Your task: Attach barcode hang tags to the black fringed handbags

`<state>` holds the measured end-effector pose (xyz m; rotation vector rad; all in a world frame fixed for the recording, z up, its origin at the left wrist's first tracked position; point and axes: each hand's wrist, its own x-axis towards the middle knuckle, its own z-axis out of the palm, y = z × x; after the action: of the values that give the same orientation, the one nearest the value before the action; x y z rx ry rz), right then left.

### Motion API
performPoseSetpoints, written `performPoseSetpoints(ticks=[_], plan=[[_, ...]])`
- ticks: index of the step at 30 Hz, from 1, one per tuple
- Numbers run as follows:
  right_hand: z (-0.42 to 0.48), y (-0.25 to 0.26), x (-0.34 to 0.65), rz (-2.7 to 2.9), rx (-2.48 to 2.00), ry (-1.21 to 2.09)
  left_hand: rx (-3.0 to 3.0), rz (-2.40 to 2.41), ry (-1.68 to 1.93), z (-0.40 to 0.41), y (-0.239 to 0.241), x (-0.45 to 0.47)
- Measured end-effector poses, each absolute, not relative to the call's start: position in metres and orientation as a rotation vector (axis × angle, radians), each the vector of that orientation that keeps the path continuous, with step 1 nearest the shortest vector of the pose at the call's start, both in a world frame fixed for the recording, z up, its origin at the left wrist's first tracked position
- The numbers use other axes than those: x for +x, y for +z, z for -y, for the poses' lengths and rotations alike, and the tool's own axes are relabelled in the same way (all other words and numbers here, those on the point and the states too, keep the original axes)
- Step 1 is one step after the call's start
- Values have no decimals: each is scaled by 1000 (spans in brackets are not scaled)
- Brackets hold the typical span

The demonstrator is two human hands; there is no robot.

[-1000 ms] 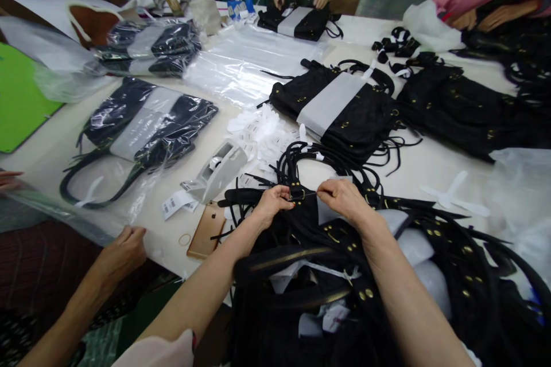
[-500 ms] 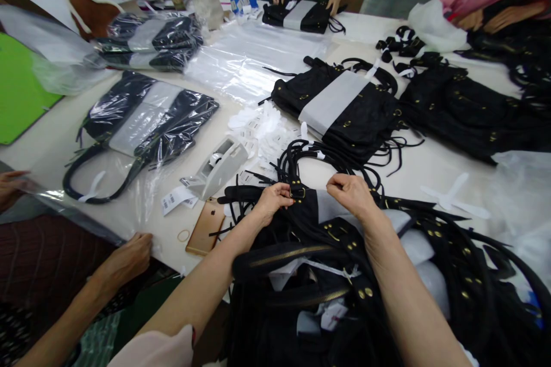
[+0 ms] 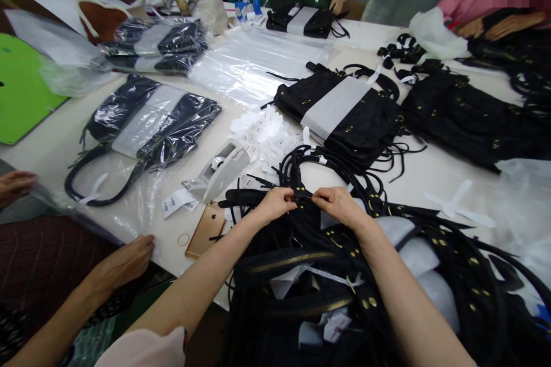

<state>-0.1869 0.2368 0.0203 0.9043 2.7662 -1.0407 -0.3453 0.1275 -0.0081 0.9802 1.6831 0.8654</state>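
Observation:
A black handbag (image 3: 310, 275) with brass studs and zips lies in a heap at the near edge of the table, its straps looped out in front. My left hand (image 3: 275, 204) pinches a black strap (image 3: 303, 198) near its small brass buckle. My right hand (image 3: 338, 205) pinches the same strap from the other side, fingers closed, the two hands almost touching. White paper stuffing (image 3: 404, 243) shows under the bag beside my right arm.
A white tape dispenser (image 3: 219, 169), a gold phone (image 3: 204, 230) and barcode tags (image 3: 174, 202) lie left of my hands. A bagged black handbag (image 3: 146, 120) sits on clear plastic; another person's hand (image 3: 124, 261) rests at the plastic's edge. Wrapped bags (image 3: 344, 112) and other workers are farther back.
My right hand has come back leftward to meet my left hand on the strap. The neighbour's hand at the plastic has shifted slightly; the worker at the far end lifted a hand.

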Motion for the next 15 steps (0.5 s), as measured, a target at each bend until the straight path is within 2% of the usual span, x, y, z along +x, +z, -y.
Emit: performPoseSetpoints(ticks=[4, 8, 15], plan=[[-236, 22, -187, -2777, 916, -929, 1222, -1851, 725, -129, -4, -351], [-238, 21, -185, -2881, 857, -683, 1274, -2018, 607, -126, 2, -361], [-242, 21, -181, -2978, 899, -301, 1099, -1922, 847, -109, 1, -380]])
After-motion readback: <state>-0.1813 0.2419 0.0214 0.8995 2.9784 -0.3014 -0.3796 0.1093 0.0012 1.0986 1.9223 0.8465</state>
